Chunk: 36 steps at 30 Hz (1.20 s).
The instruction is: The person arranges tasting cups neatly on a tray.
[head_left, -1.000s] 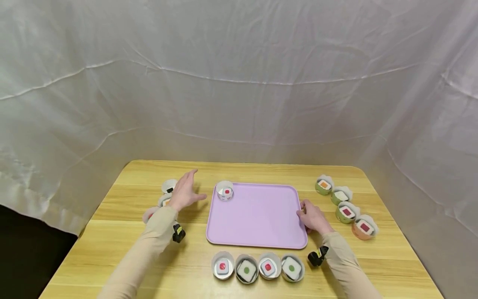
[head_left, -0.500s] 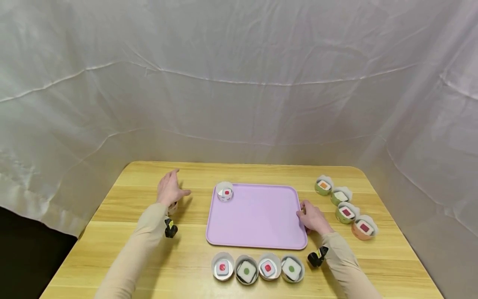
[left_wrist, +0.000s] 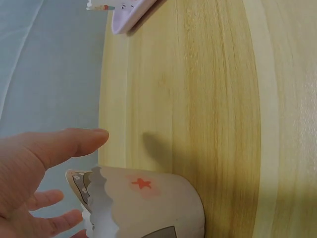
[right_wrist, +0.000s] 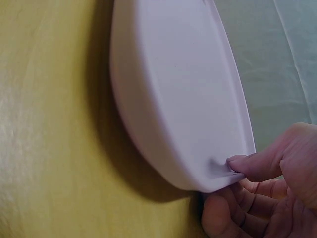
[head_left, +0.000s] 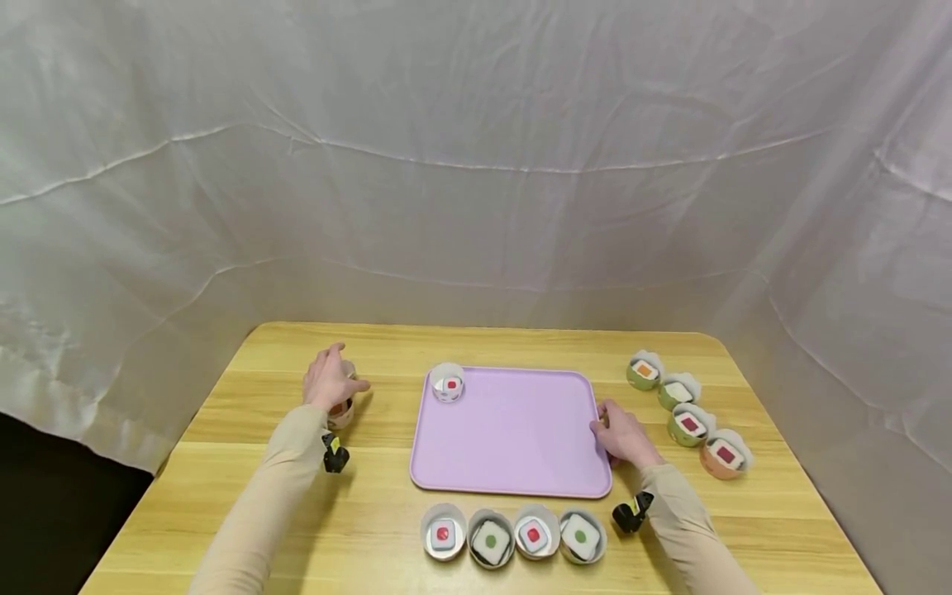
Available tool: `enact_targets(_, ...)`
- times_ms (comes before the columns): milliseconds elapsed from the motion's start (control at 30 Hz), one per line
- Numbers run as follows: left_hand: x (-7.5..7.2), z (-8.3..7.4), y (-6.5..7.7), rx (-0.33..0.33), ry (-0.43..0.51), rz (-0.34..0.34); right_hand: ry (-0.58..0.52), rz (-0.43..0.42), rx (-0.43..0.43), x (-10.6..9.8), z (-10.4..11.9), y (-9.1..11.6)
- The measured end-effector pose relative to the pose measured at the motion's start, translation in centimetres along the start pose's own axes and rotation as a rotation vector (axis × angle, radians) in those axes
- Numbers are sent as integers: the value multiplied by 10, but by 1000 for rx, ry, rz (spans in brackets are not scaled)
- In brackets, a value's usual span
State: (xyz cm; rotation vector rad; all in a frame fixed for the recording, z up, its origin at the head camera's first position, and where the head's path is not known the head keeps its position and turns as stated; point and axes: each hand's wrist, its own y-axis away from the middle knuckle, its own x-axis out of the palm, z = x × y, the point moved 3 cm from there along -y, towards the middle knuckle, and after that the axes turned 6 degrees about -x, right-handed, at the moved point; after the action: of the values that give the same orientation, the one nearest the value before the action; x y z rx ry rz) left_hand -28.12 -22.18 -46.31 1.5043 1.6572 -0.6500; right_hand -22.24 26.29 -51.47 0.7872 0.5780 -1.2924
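Observation:
My left hand (head_left: 329, 382) is over the paper cups at the table's left, thumb stretched out and fingers spread. A pale paper cup (left_wrist: 153, 203) with a red star print stands right by the fingers in the left wrist view; the head view shows a cup (head_left: 340, 416) partly under that hand. Other cups there are hidden by the hand and sleeve. On the right, my right hand (head_left: 625, 434) pinches the edge of a lilac tray (head_left: 513, 430), its thumb (right_wrist: 247, 164) on top and fingers below. One cup (head_left: 447, 383) with a red-centred piece stands in the tray's far left corner.
In front of the tray stands a row of several cups (head_left: 491, 537) holding white pieces with red or green centres. Several green and orange cups (head_left: 690, 423) line the right side. A grey curtain (head_left: 476, 207) hangs behind the wooden table (head_left: 387, 529).
My left hand has moved left, away from the tray and over the cups. The right hand keeps its grip on the tray's edge, and the tray has stayed in place.

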Motion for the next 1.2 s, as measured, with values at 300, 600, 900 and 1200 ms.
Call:
enact_targets(300,3,3,2,-39,17,23,-2,-9,-4,2,-1,0)
enact_targets(600,5,8,-1,-77,3,24,-21,-9,-8,1,-1,1)
enact_targets(900,6,12,-3,-112,18,23,-15,-11,-4,2,-1,1)
enact_targets(1200,5,11,-1,-124,32,19,-15,-11,-3,1,0,0)
